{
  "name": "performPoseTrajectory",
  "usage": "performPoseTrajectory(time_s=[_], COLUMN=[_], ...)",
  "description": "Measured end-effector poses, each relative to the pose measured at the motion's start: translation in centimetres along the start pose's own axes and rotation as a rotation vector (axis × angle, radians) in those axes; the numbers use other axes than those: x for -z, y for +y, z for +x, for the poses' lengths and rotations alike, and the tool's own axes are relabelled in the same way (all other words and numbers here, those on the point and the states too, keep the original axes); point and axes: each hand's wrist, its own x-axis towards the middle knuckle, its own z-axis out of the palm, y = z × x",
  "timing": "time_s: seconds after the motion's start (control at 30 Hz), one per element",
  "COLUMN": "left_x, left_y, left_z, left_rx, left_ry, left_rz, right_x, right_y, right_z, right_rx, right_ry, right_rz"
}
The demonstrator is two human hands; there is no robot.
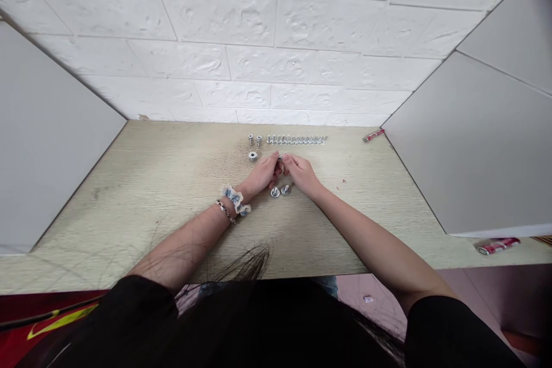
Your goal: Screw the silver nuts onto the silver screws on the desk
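Note:
My left hand and my right hand meet over the middle of the table, fingers pinched together. Between the fingertips a bit of a small silvery metal part shows, mostly covered; its exact kind cannot be made out. Just below the hands two bolts with wide round bases, one bolt and the other bolt, stand shank up. Left of my fingers sits a round metal piece with a dark hole. Behind it stand two ribbed metal pieces, one beside the other.
A tidy row of small bolts lines the table near the white brick wall. Grey panels flank both sides. One red battery lies at the back right corner, another red battery by the front right edge.

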Motion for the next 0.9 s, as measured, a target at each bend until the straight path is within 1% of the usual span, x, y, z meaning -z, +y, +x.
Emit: performPoseTrajectory(time_s=[0.1,0.23,0.33,0.53,0.6,0.7,0.9], left_x=[0.08,0.19,0.19,0.08,0.07,0.08,0.09], left_y=[-0.07,0.11,0.28,0.38,0.44,0.44,0.08], left_z=[0.06,-0.17,-0.32,-0.28,-0.33,-0.34,-0.03], left_rx=[-0.005,-0.034,-0.033,-0.002,-0.004,-0.015,-0.012], left_ry=[0.001,-0.049,-0.083,-0.043,-0.036,-0.037,-0.036], left_rz=[0.019,0.113,0.159,0.102,0.133,0.182,0.088], right_x=[0.03,0.09,0.13,-0.01,-0.1,-0.17,-0.16], right_y=[0.14,0.49,0.67,0.47,0.52,0.63,0.08], right_z=[0.15,0.34,0.4,0.06,-0.05,-0.11,-0.11], right_rx=[-0.024,-0.062,-0.06,0.008,0.006,0.0,-0.025], right_ry=[-0.009,0.005,-0.011,-0.034,-0.04,-0.003,0.038], right_rz=[0.022,0.072,0.098,-0.012,0.024,0.084,0.061])
